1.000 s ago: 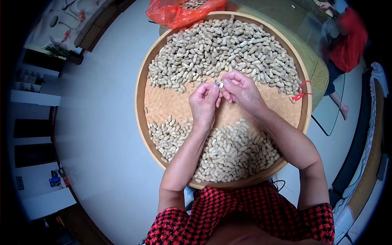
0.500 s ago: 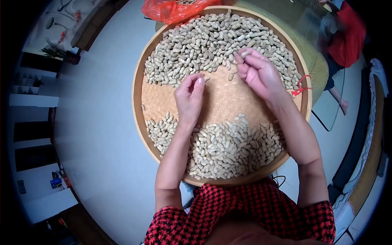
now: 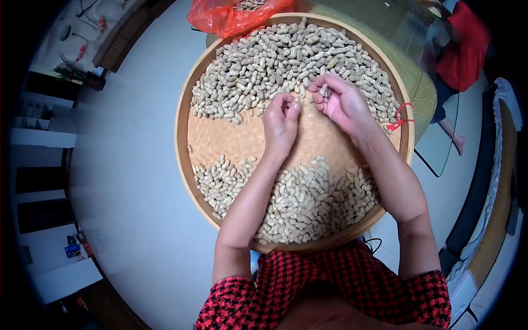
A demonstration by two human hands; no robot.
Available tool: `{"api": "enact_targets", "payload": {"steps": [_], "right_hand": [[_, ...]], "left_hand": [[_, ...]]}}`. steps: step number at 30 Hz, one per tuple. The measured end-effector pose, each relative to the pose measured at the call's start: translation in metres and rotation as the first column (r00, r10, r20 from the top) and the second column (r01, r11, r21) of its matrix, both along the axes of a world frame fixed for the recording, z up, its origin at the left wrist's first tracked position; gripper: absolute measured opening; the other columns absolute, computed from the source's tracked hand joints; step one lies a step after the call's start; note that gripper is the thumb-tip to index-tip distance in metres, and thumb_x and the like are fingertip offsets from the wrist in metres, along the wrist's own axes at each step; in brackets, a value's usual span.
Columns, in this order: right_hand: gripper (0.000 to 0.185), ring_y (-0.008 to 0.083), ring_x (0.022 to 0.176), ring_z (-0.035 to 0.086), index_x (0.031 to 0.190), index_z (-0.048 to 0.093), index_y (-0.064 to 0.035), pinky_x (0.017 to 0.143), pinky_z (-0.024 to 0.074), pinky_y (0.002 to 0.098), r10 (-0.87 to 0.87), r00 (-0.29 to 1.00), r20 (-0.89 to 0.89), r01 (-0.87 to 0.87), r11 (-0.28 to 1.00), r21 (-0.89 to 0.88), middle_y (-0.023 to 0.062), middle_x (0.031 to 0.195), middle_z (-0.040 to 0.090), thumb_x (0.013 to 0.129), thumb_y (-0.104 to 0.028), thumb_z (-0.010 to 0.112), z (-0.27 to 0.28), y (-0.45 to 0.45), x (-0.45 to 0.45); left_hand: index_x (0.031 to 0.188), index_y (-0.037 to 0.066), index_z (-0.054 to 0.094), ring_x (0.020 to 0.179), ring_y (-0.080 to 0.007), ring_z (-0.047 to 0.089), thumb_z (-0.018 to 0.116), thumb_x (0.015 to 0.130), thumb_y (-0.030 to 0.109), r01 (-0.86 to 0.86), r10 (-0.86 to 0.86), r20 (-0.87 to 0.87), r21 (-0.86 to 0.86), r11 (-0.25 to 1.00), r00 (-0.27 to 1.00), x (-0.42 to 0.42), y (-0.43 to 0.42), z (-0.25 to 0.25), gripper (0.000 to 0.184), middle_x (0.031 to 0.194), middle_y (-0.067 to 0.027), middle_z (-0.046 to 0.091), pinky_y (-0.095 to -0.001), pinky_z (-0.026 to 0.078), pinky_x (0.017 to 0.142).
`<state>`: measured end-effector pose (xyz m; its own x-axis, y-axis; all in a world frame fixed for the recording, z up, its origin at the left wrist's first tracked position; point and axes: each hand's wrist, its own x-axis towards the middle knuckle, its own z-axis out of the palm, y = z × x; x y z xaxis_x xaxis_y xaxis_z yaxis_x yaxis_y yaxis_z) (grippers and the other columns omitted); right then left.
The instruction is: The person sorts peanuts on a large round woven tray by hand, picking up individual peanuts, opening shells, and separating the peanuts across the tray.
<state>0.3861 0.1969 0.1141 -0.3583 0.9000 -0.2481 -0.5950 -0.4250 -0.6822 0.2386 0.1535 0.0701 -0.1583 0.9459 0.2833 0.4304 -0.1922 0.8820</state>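
A round woven tray (image 3: 220,137) with a wooden rim holds unshelled peanuts in two heaps. The larger, greyer heap (image 3: 258,66) lies along the far side, the paler heap (image 3: 300,206) along the near side. Over the bare strip between them, my left hand (image 3: 281,124) pinches something small at its fingertips, too small to name. Close to its right, my right hand (image 3: 344,104) is curled, palm partly up, around a peanut (image 3: 325,92) by the far heap's edge. The two hands are apart.
Beyond the tray's far rim lies a red plastic bag (image 3: 231,19) with peanuts in it. A red string (image 3: 402,116) is tied at the right rim. A person in red (image 3: 467,49) is at the upper right, beside a glass table (image 3: 379,27). A sofa (image 3: 489,192) stands at the right.
The hands were together a second ago, then parted. Since then my left hand has moved right, and my right hand has come slightly down and left, turning its palm up.
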Motion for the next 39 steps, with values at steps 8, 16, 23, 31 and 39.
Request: {"api": "enact_targets", "payload": {"steps": [8, 16, 23, 31, 39], "right_hand": [[0.010, 0.0052, 0.058, 0.046, 0.091, 0.058, 0.0001, 0.048, 0.0351, 0.0176, 0.231, 0.959, 0.165, -0.246, 0.966, 0.076, 0.0004, 0.072, 0.054, 0.084, -0.007, 0.059, -0.012, -0.019, -0.019], [0.016, 0.0047, 0.062, 0.047, 0.094, 0.059, 0.0015, 0.054, 0.0385, 0.0191, 0.195, 0.892, 0.408, -0.331, 0.896, 0.295, -0.0001, 0.074, 0.055, 0.084, -0.011, 0.056, -0.007, -0.022, -0.019], [0.011, 0.0057, 0.066, 0.049, 0.083, 0.060, 0.0007, 0.061, 0.0420, 0.0219, -0.025, 0.830, 0.558, -0.271, 0.856, 0.441, -0.0003, 0.070, 0.056, 0.082, -0.008, 0.053, -0.011, -0.030, -0.029], [0.009, 0.0049, 0.062, 0.048, 0.084, 0.060, 0.0014, 0.056, 0.0388, 0.0197, -0.021, 0.895, 0.445, -0.166, 0.911, 0.378, 0.0005, 0.069, 0.056, 0.082, -0.002, 0.052, 0.005, -0.044, -0.034], [0.013, 0.0060, 0.059, 0.045, 0.096, 0.058, 0.0002, 0.054, 0.0355, 0.0187, 0.129, 0.974, 0.187, -0.174, 0.954, 0.246, 0.0012, 0.070, 0.053, 0.087, -0.006, 0.050, -0.008, -0.041, -0.034]], "left_hand": [[0.089, -0.002, 0.054, 0.059, -0.0055, 0.052, 0.062, 0.080, 0.000, 0.001, 0.034, 0.391, -0.088, 0.996, 0.920, -0.005, -0.025, 0.034, 0.012, 0.072, -0.0026, 0.057, -0.0181, 0.043, 0.052], [0.087, -0.002, 0.056, 0.061, -0.0059, 0.054, 0.064, 0.081, 0.004, 0.022, -0.021, 0.304, -0.002, 1.000, 0.952, -0.009, -0.034, 0.030, 0.012, 0.072, -0.0045, 0.060, -0.0193, 0.044, 0.055], [0.083, 0.000, 0.053, 0.056, -0.0069, 0.051, 0.057, 0.086, 0.008, -0.011, 0.010, 0.139, 0.004, 1.000, 0.990, -0.006, -0.034, 0.034, 0.010, 0.064, -0.0033, 0.057, -0.0225, 0.040, 0.049], [0.083, 0.002, 0.051, 0.055, -0.0052, 0.044, 0.044, 0.093, 0.011, 0.005, 0.041, 0.451, -0.099, 0.995, 0.891, -0.005, -0.029, 0.032, 0.016, 0.066, -0.0014, 0.052, -0.0180, 0.036, 0.048], [0.080, 0.003, 0.049, 0.056, -0.0076, 0.046, 0.045, 0.093, 0.009, 0.225, 0.018, 0.916, -0.117, 0.967, 0.402, -0.015, -0.031, 0.032, 0.015, 0.065, -0.0033, 0.052, -0.0188, 0.038, 0.050]]}}
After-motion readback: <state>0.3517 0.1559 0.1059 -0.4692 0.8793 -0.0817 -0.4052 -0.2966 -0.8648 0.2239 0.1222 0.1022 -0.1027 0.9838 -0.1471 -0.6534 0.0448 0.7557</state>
